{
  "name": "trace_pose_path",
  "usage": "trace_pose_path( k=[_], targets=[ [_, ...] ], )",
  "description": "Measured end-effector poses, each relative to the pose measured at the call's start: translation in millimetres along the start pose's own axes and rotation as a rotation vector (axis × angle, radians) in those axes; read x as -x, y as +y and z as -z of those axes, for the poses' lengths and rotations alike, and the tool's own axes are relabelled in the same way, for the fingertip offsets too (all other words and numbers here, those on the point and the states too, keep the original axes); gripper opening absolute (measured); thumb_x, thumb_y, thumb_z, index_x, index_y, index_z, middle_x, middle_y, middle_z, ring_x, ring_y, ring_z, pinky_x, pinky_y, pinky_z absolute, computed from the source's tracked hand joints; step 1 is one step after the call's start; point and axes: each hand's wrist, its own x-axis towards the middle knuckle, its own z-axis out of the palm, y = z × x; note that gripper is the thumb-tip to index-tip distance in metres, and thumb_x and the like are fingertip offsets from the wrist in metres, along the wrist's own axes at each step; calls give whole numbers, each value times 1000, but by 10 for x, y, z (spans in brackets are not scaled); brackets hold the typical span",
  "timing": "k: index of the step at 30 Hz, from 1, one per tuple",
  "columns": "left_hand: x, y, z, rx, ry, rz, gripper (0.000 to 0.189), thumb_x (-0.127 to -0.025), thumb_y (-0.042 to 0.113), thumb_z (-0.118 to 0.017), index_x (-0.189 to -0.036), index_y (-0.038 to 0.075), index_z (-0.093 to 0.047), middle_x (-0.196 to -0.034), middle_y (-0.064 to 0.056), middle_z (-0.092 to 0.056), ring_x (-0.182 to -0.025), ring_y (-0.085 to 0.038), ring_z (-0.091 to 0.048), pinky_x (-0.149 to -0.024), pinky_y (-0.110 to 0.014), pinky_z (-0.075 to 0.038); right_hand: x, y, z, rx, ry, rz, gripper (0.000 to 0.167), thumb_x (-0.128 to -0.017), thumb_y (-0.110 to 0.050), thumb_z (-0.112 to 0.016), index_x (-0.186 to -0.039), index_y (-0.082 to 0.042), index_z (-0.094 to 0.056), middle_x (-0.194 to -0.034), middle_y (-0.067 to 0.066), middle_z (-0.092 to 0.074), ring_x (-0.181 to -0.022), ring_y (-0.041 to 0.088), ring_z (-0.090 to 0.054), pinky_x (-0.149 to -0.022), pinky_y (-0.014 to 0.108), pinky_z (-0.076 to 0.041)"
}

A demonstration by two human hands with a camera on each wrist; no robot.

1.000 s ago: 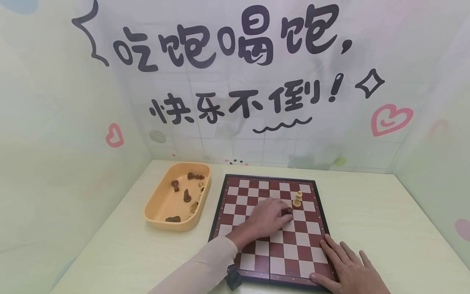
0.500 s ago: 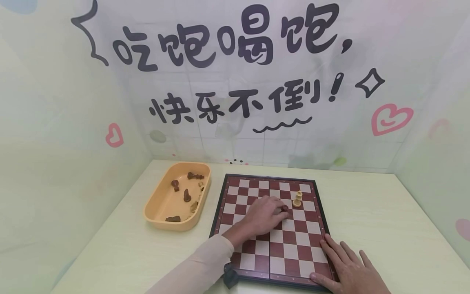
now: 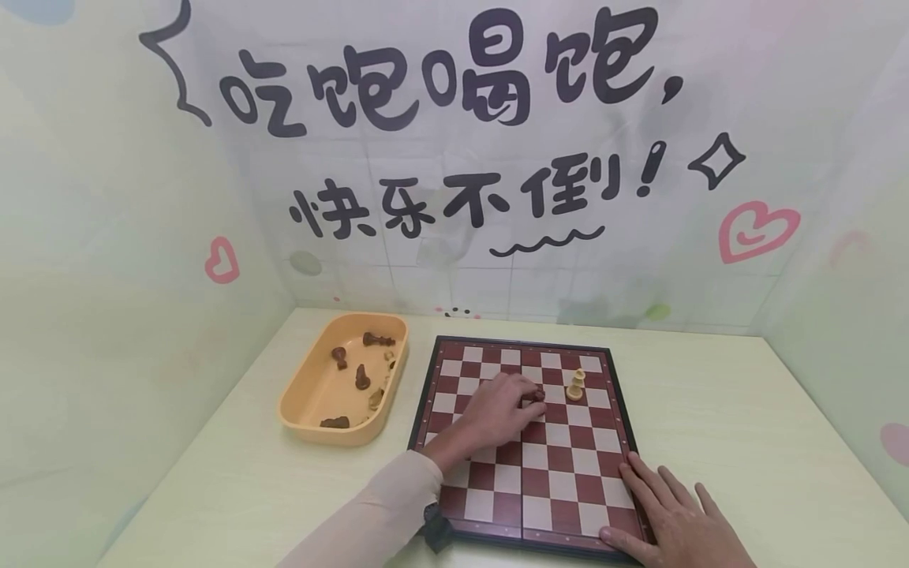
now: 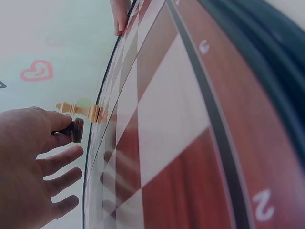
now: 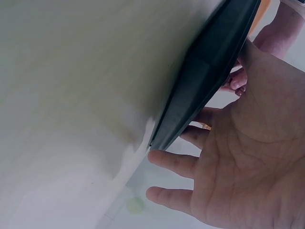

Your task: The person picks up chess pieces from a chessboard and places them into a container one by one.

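My left hand [image 3: 500,406] pinches a dark brown chess piece [image 4: 76,130] between thumb and fingertips. It hovers over the far half of the chessboard [image 3: 568,505], and the piece's round base shows in the left wrist view while fingers hide its top. Just right of it, a pale chess king [image 3: 575,386] stands upright on the board, also visible beyond the hand in the left wrist view. My right hand [image 3: 678,513] rests along the board's near right edge with its fingers spread. From the right wrist view, those fingers lie against the dark board side [image 5: 205,67].
An orange-yellow tray [image 3: 294,422] sits left of the board. Several dark and pale chess pieces lie on their sides in it, among them a dark one [image 3: 363,377]. A printed wall sheet [image 3: 454,292] rises behind the table.
My left hand has shifted leftward across the board with the dark chess piece, away from the pale king. The right hand has stayed on the board's edge.
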Motion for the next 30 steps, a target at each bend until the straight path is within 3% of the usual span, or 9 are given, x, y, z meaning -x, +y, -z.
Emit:
trace_pose_path(
  k=[7, 12, 18, 25, 30],
  targets=[
    [12, -69, 19, -12, 9, 20, 25, -101, 35, -63, -111, 16, -77, -106, 5, -69, -95, -11, -59, -76, -28, -49, -4, -5, 2, -5, -8, -7, 95, -80, -80, -62, -145, -12, -57, -152, 9, -47, -130, 44, -49, -99, 73, -35],
    [34, -122, 21, -9, 17, 45, 28, -101, 35, -64, -116, 15, -76, -115, 2, -70, -106, -14, -61, -86, -32, -52, -7, -9, 2, -5, -13, -12, 95, -80, -80, -62, -145, -12, -57, -152, 9, -47, -130, 44, -49, -99, 73, -34],
    [65, -186, 69, 16, 47, 59, 25, -100, 32, -66, -113, 14, -77, -115, 2, -71, -109, -15, -63, -88, -33, -53, -1, -11, 1, -9, -5, -13, 95, -79, -80, -62, -145, -11, -57, -152, 9, -47, -130, 44, -49, -100, 73, -33],
    [95, -275, 117, 52, 66, 77, 22, -100, 32, -66, -108, 15, -77, -103, 5, -69, -85, -9, -58, -69, -26, -49, -3, -10, -4, -4, 0, -12, 95, -79, -80, -63, -145, -12, -57, -152, 9, -47, -130, 44, -49, -100, 73, -33],
    [112, -315, 144, 41, 70, 83, 23, -100, 31, -66, -110, 14, -77, -102, 5, -69, -84, -9, -57, -71, -28, -49, -8, -9, -5, -5, -1, -11, 95, -79, -80, -63, -145, -12, -57, -152, 9, -47, -130, 44, -49, -100, 73, -34]
  ],
)
